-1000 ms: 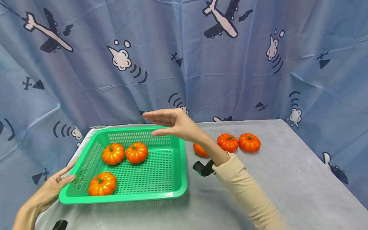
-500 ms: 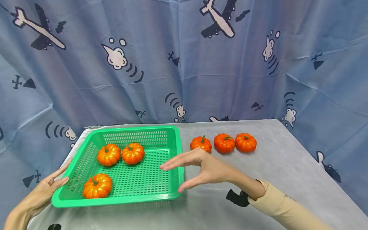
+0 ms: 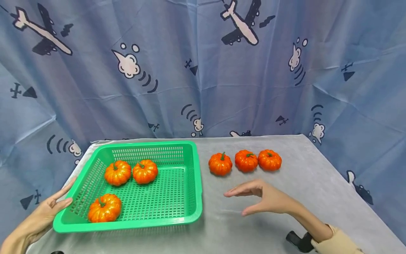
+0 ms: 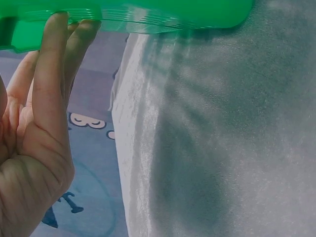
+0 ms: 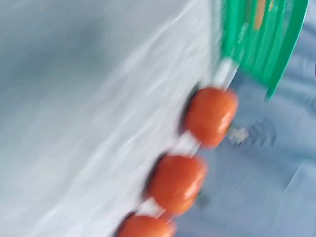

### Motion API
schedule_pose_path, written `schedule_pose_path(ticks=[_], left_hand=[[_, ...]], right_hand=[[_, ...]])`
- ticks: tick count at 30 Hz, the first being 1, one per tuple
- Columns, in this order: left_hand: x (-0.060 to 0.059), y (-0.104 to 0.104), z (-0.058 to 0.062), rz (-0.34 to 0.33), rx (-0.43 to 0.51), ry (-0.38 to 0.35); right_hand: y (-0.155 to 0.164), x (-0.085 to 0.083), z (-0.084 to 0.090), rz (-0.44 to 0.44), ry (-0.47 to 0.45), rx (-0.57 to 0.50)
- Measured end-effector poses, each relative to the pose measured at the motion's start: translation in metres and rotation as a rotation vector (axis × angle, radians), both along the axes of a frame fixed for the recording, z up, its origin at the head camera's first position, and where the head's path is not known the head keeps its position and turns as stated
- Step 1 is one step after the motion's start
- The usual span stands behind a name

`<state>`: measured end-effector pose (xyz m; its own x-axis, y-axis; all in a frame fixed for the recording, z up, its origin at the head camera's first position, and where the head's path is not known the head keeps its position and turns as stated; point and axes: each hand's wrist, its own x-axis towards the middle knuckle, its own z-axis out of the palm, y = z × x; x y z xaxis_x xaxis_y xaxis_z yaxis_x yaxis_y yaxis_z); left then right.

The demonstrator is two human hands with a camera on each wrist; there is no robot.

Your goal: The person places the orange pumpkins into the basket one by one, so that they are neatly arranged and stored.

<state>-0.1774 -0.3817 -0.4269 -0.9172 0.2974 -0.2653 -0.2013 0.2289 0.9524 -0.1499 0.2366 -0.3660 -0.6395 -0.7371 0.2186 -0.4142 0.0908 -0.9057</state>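
Note:
My left hand (image 3: pixel 44 215) touches the left side of a green plastic basket (image 3: pixel 127 225), its thumb near the rim. In the left wrist view its fairly straight fingers (image 4: pixel 49 89) reach up against the basket's outer side (image 4: pixel 163 17). Inside the basket lie three small orange pumpkins: a front one (image 3: pixel 105 208), a back left one (image 3: pixel 118 173) and one (image 3: pixel 145 171) beside it. My right hand (image 3: pixel 269 199) hovers over the table, thumb apart from the fingers, holding nothing. Beyond it sit three more pumpkins: left (image 3: pixel 220 164), middle (image 3: pixel 246 161) and right (image 3: pixel 269 160).
A grey-white cloth covers the table (image 3: pixel 317 197). Behind and at the sides hangs a blue curtain (image 3: pixel 177 81) printed with planes. The three loose pumpkins form a row near the table's back edge, to the right of the basket, and show blurred in the right wrist view.
My right hand has moved from above the basket to the right and down, over the table. The left hand stays at the basket's left side. The head view has shifted slightly.

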Motion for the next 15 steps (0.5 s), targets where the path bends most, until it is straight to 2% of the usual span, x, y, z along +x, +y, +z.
schedule_pose_path(ticks=[2, 4, 6, 8, 9, 12, 13, 15], left_hand=[[0.001, -0.002, 0.001, -0.006, 0.000, 0.003], [0.002, -0.004, 0.002, -0.034, 0.071, 0.008], [0.002, -0.008, 0.003, -0.065, 0.138, 0.020], [0.002, -0.009, 0.004, -0.073, 0.151, 0.025], [0.001, -0.009, 0.004, -0.069, 0.147, 0.025], [0.001, -0.006, 0.005, -0.023, 0.042, 0.009], [0.001, -0.005, 0.005, -0.012, 0.000, -0.001], [0.001, -0.004, 0.004, 0.004, -0.021, -0.022]], right_hand=[[0.019, -0.002, -0.007, -0.047, -0.026, 0.005], [0.039, -0.006, -0.013, -0.084, -0.038, 0.001], [0.059, -0.012, -0.020, -0.089, -0.065, -0.012], [0.080, -0.018, -0.026, -0.092, -0.134, -0.017], [0.091, -0.021, -0.029, -0.097, -0.172, -0.016], [0.124, -0.027, -0.037, -0.139, -0.305, 0.018], [0.134, -0.028, -0.040, -0.163, -0.336, 0.037], [0.154, -0.030, -0.045, -0.211, -0.368, 0.078]])
